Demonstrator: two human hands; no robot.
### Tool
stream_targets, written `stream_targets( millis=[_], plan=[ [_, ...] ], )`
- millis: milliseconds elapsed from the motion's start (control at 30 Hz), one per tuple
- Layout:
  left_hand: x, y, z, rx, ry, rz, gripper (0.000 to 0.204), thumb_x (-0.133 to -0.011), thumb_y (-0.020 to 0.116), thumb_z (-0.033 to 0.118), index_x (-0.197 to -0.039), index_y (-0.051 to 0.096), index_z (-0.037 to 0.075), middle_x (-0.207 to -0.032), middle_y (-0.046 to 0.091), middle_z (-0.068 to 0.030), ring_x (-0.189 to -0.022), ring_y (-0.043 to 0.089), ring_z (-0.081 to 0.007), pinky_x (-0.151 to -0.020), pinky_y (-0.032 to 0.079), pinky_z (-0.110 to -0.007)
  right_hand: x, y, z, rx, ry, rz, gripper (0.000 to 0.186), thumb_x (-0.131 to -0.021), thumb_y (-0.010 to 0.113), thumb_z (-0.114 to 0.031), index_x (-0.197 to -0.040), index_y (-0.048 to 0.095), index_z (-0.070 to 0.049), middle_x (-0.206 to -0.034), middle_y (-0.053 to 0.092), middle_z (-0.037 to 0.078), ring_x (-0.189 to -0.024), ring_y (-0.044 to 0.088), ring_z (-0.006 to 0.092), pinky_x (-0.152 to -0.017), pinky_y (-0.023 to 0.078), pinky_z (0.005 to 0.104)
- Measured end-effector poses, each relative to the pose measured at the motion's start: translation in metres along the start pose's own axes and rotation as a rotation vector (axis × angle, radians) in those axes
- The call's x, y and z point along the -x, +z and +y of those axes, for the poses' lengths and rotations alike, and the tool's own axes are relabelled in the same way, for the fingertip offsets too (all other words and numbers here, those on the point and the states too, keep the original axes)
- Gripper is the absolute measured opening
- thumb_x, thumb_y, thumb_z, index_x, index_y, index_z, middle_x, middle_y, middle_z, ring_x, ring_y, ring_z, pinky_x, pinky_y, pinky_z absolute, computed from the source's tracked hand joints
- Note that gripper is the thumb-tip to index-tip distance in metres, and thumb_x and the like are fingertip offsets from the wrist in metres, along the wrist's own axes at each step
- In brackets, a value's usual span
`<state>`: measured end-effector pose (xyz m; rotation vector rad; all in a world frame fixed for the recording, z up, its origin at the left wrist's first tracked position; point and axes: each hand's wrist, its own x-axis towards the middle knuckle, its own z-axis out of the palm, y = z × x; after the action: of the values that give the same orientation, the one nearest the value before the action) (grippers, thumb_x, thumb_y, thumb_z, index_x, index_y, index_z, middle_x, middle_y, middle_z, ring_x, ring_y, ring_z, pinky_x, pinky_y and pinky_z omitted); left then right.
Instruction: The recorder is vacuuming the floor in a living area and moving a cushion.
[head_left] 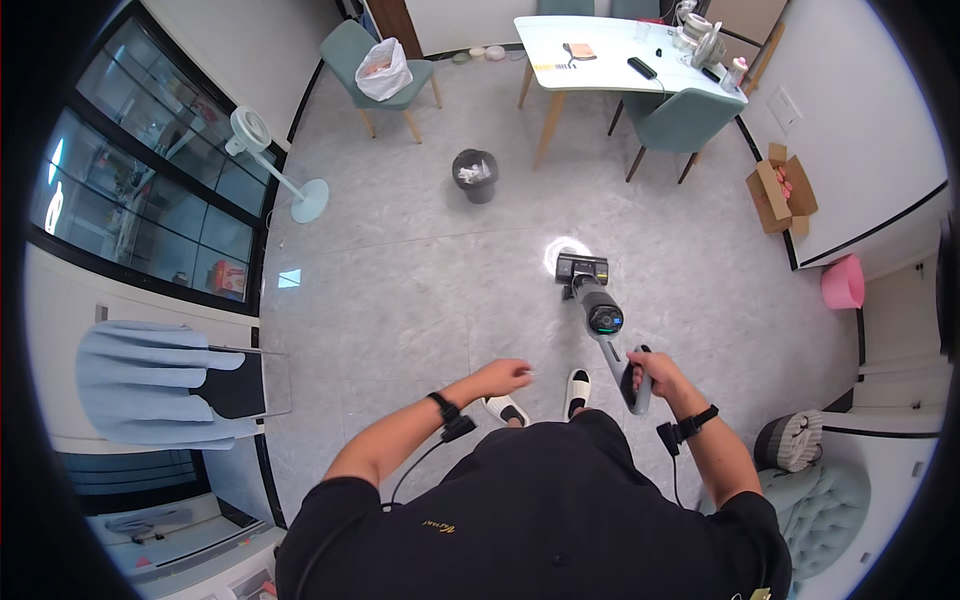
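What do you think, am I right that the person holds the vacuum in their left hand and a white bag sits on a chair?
Not quite: the head view shows the right hand holding the vacuum, not the left hand. A white bag does sit on a chair.

The vacuum (597, 303) looks smooth plastic, the floor (400, 290) faintly glossy.

Left: pedestal fan (278, 173), white plastic bag (386, 75) on chair (347, 48). Middle: wastebasket (480, 190). Right: open cardboard box (769, 203), pink bucket (845, 285).
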<state>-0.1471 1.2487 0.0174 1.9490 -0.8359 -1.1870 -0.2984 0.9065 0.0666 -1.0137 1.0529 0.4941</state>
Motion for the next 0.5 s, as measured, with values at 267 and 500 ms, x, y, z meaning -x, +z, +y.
stream_targets(
  millis=[267, 500],
  plan=[
    [-0.093, 0.074, 0.152, 0.947, -0.147, -0.777, 0.048, -0.095, 0.056, 0.041, -0.122, 0.053, 0.001, -0.122, 0.06, -0.0123, -0.113, 0.058, -0.0213, -0.095, 0.048, -0.037, -0.061, 0.033, -0.076, -0.071, -0.134, -0.063, 0.021, -0.091, 0.059, -0.018, -0.075, 0.048, -0.011, -0.057, 0.043, -0.002, -0.048, 0.044, 0.0141, -0.049, 0.044, 0.035],
    [-0.129, 0.085, 0.163, 1.234, -0.137, -0.342, 0.041, -0.091, 0.061, 0.042, -0.106, 0.061, 0.004, -0.099, 0.068, -0.0088, -0.093, 0.066, -0.0185, -0.086, 0.054, -0.035, -0.178, 0.031, -0.088, -0.278, -0.271, 0.2, 0.02, -0.082, 0.064, -0.013, -0.068, 0.055, -0.002, -0.055, 0.051, 0.007, -0.042, 0.048, 0.0206, -0.041, 0.04, 0.036]
  ],
)
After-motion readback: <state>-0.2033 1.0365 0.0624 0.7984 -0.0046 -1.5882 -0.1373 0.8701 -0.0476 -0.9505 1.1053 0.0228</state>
